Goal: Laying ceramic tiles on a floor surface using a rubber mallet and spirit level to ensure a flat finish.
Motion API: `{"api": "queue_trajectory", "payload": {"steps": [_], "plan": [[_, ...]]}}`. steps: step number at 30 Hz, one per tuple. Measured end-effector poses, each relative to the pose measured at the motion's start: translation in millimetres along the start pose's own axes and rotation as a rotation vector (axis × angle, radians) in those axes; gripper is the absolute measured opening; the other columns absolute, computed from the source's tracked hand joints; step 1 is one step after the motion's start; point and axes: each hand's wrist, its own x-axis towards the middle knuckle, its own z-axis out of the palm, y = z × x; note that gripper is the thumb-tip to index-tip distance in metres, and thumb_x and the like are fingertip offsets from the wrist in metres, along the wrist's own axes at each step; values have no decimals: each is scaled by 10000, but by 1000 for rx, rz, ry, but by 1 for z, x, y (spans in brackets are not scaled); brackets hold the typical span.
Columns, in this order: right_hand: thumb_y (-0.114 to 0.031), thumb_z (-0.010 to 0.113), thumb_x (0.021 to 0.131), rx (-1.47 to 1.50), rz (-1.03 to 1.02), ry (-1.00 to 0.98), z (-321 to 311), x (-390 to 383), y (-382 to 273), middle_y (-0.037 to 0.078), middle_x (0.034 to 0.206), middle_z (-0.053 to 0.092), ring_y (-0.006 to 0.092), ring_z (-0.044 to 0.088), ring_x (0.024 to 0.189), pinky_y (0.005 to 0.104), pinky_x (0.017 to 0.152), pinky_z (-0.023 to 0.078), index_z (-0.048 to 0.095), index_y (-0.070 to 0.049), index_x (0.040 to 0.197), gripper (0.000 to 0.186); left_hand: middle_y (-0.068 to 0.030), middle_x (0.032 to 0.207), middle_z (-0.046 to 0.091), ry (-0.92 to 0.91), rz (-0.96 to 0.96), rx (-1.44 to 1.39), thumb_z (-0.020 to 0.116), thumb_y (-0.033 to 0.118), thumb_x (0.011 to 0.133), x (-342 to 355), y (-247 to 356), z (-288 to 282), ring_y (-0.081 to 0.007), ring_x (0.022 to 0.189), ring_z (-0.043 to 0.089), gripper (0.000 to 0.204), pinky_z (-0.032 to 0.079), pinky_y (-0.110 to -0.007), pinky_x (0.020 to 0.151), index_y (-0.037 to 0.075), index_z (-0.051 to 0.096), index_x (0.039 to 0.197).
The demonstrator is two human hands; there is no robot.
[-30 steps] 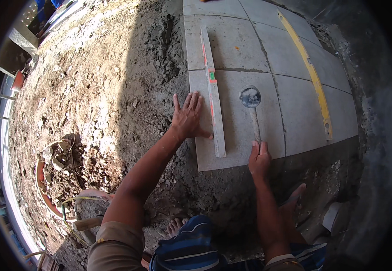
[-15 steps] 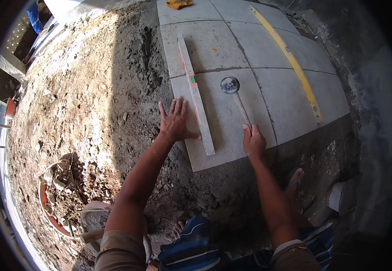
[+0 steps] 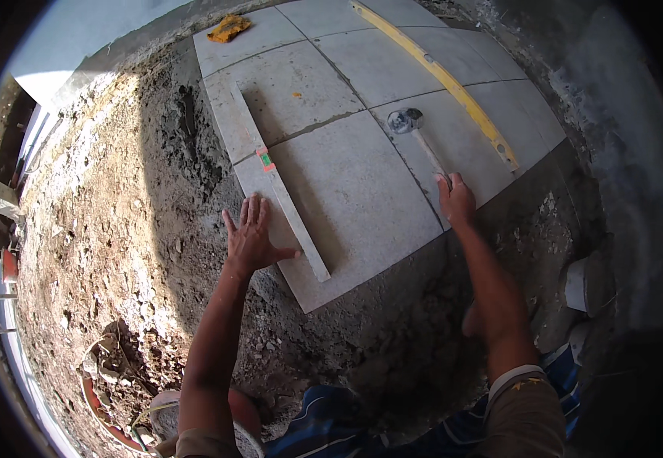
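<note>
My right hand [image 3: 457, 200] grips the handle of a rubber mallet [image 3: 405, 120]. The mallet's dark round head is over the tiles to the right of the front left one. My left hand [image 3: 250, 240] lies with fingers spread at the left edge of the front left floor tile [image 3: 369, 191], its thumb near a spirit level. That spirit level [image 3: 295, 217], pale with a green vial in a red frame, stands lengthwise across two tiles, just right of my left hand. Whether the thumb touches it I cannot tell.
A long yellow spirit level [image 3: 453, 84] lies across the right-hand tiles. An orange-yellow sponge or rag [image 3: 228, 29] rests on the far left tile. Wet mortar [image 3: 186, 130] and rough soil border the tiles on the left. Buckets [image 3: 165, 412] stand at lower left.
The mallet has moved right, from above the front left tile to the tile beside it. My left hand stays at the tile's edge by the level. The whole view has shifted.
</note>
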Motion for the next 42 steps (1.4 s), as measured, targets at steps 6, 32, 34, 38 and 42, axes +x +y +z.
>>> {"api": "queue_trajectory", "payload": {"steps": [6,32,34,38,42], "plan": [[-409,583,1034,412,-118,154,-24,-17,-41,196,708,617,411,639,686,469,636,481,572,-32,914,396,-223,1572,421,395,120,-309,773,440,799,44,52,-60,-412,1479,363,934,312,-514,1206,18,389,1538],[-434,582,1011,164,-116,-174,24,-38,-63,237,913,685,506,642,848,571,733,509,599,-65,1008,370,-128,1682,263,-126,85,-62,870,712,550,125,149,8,-358,1563,208,1279,249,-754,1134,209,353,1605],[-455,588,1005,170,-59,-159,18,-33,-57,232,949,701,503,652,876,561,743,515,615,-70,1049,388,-107,1698,228,-127,92,-62,859,712,569,125,149,8,-344,1571,186,1266,234,-762,1135,221,338,1612],[-498,561,1009,86,82,-65,28,-6,-14,235,1018,710,480,665,972,546,813,515,626,-64,1084,446,-84,1711,199,-119,107,-68,849,717,583,127,154,6,-330,1580,161,1253,226,-768,1133,240,326,1617],[-487,545,1018,-27,195,-1,36,39,9,220,1102,706,465,673,992,549,842,522,613,-61,1146,450,-112,1687,261,-50,128,-58,883,702,531,125,146,10,-382,1547,232,1268,285,-763,1109,224,381,1593]]}}
